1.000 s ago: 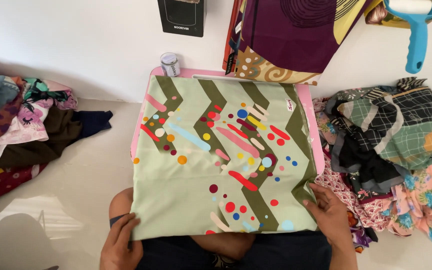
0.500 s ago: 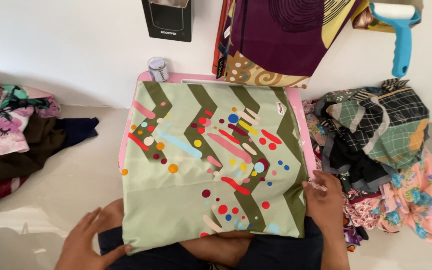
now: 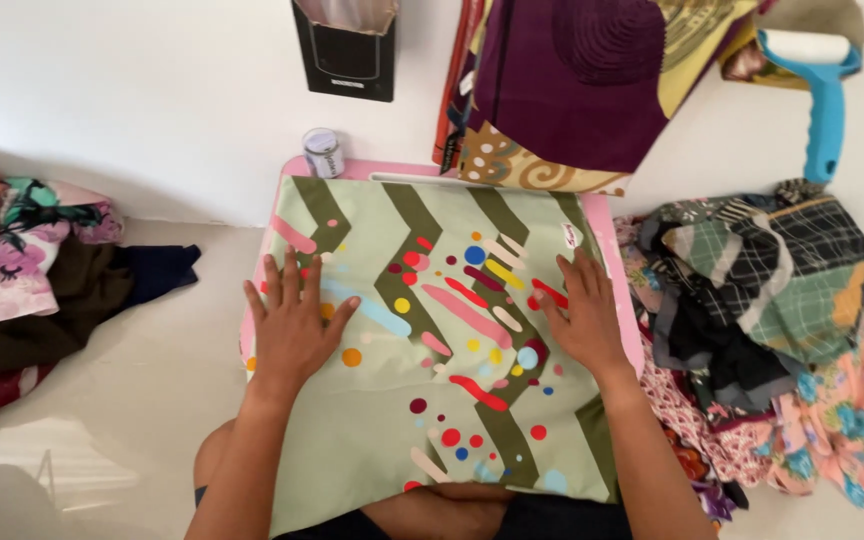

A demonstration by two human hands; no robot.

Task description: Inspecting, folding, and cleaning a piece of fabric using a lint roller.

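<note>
Head view shows a green cloth (image 3: 432,400) with zigzags and coloured dots lying flat over a pink worktop (image 3: 612,260), its near edge draped onto the person's lap. Left hand (image 3: 292,325) lies palm down on the cloth's left part, fingers (image 3: 274,278) spread. Right hand (image 3: 582,315) lies flat on its right part, fingers (image 3: 570,272) slightly apart. Neither pinches the cloth. A small jar (image 3: 323,152) stands at the worktop's far left corner. Clothes piles (image 3: 762,290) lie on the floor at both sides.
</note>
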